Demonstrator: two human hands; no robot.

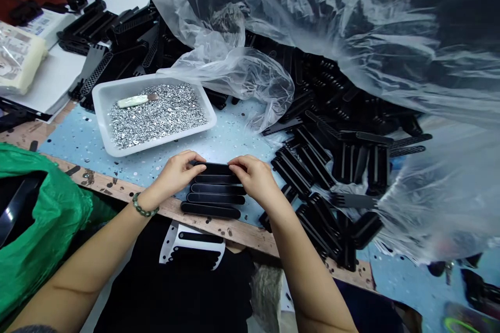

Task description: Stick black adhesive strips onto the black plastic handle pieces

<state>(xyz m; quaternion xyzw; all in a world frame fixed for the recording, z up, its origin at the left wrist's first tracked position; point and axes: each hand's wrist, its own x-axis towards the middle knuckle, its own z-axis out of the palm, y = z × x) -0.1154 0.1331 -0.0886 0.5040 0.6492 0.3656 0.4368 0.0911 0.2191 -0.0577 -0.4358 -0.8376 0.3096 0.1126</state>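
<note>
Several flat black plastic strips with rounded ends lie side by side in a row on the blue table cover, near the wooden edge. The farthest black strip is pinched at both ends. My left hand, below a beaded bracelet, closes thumb and fingers on its left end. At the right end, my right hand grips it the same way. The fingertips partly cover those ends. Just beyond my left hand stands a white tray of small shiny metal pieces, with a pale-handled brush lying on them.
Piles of black plastic parts spread to the right and behind. Clear plastic sheeting hangs over the back and right. A green bag bulges at the left edge. Below the table edge is a white sheet with black strips.
</note>
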